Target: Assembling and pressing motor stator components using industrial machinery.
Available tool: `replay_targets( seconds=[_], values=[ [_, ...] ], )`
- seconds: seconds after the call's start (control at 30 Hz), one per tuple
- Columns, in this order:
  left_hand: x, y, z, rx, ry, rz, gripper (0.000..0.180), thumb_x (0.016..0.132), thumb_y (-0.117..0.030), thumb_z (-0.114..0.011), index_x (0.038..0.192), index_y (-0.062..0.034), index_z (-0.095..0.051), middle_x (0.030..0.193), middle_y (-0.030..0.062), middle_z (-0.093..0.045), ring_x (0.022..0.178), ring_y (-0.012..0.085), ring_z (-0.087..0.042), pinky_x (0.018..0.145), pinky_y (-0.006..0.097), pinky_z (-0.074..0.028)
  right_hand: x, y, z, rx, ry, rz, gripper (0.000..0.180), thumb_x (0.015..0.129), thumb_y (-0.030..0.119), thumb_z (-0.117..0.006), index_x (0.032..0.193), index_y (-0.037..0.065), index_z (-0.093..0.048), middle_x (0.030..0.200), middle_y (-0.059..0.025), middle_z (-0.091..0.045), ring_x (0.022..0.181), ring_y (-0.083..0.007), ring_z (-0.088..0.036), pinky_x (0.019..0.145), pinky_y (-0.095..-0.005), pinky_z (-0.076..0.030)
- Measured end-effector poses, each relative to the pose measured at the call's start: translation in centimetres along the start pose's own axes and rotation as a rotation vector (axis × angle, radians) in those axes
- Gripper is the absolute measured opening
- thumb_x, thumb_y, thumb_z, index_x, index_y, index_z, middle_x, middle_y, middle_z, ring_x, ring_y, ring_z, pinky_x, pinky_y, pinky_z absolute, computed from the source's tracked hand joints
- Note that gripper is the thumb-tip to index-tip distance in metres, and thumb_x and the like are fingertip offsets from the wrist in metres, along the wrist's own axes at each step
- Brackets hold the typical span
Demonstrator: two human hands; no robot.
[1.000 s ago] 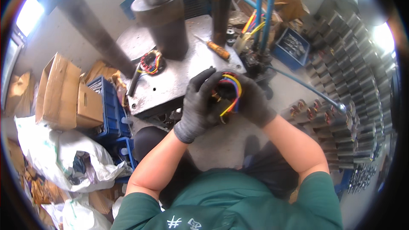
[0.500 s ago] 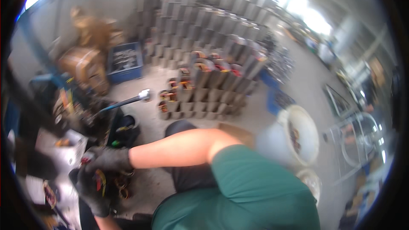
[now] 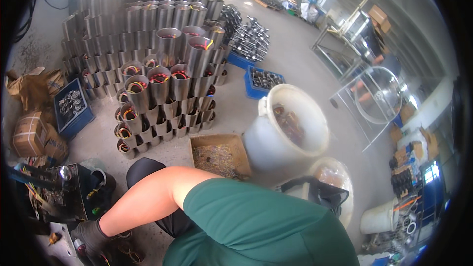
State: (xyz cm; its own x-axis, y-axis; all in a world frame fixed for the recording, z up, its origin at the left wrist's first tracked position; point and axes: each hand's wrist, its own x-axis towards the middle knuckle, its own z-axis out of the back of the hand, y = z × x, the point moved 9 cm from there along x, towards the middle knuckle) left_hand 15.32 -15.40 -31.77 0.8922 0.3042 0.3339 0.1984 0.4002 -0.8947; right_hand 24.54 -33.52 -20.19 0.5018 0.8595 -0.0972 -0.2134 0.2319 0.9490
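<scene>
My right hand (image 3: 91, 235), in a dark glove, reaches to the lower left beside a pale metal work surface. Its fingers are bent round a small red-and-white piece (image 3: 80, 248) that I cannot make out. Coloured wires (image 3: 104, 258) show just below it at the picture's rim. Of my left hand, only a dark gloved part may show there, and its fingers are cut off from view. On the pale work surface (image 3: 61, 252) lies a small brown-orange piece (image 3: 54, 238). Thin wire loops (image 3: 129, 253) hang or lie to the right of my right hand.
Stacked metal cylinders (image 3: 170, 44), several with coloured wires inside, stand ahead. A cardboard tray (image 3: 209, 143) and a white tub (image 3: 266, 140) are right of my knee. Blue crates (image 3: 74, 120) hold metal parts. Farther right a person (image 3: 389, 64) is beside a wire frame (image 3: 362, 118).
The view has swung to the right, so my hands sit lower and nearer the left rim. My left hand, visible before, is now almost wholly cut off.
</scene>
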Motion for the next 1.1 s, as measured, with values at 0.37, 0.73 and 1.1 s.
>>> replay_targets(
  seconds=[0.37, 0.73, 1.1],
  values=[
    [-1.9, 3.1, -8.7, -0.144, 0.302, -0.016, 0.062, 0.098, -0.013, -0.069, 0.152, 0.0010, -0.043, 0.142, 0.0177, -0.060, 0.129, 0.0302, -0.058, 0.113, 0.047, -0.046, 7.1, -3.3, -9.1, -0.129, 0.197, -0.034, 0.079, 0.058, 0.035, -0.094, 0.126, 0.008, -0.066, 0.121, -0.0179, -0.070, 0.116, -0.0334, -0.068, 0.096, -0.0404, -0.055],
    [-3.6, -0.7, -18.8, -0.318, 0.498, -0.026, 0.063, 0.093, -0.008, -0.070, 0.151, -0.0007, -0.046, 0.145, 0.0164, -0.056, 0.131, 0.0289, -0.057, 0.113, 0.045, -0.047, 7.5, -2.6, -10.6, -0.297, 0.321, 0.013, 0.063, 0.061, 0.043, -0.091, 0.115, 0.015, -0.071, 0.112, -0.0147, -0.073, 0.107, -0.0314, -0.071, 0.091, -0.0402, -0.055],
    [1.0, -11.9, -12.9, -0.158, 0.389, -0.036, 0.065, 0.088, -0.002, -0.071, 0.150, -0.0025, -0.048, 0.148, 0.0150, -0.052, 0.133, 0.0277, -0.056, 0.113, 0.043, -0.048, 10.5, 3.8, -9.3, -0.235, 0.355, 0.437, 0.039, 0.079, 0.033, -0.080, 0.114, 0.017, -0.079, 0.115, -0.0097, -0.076, 0.105, -0.0254, -0.071, 0.091, -0.0371, -0.054]
  ],
)
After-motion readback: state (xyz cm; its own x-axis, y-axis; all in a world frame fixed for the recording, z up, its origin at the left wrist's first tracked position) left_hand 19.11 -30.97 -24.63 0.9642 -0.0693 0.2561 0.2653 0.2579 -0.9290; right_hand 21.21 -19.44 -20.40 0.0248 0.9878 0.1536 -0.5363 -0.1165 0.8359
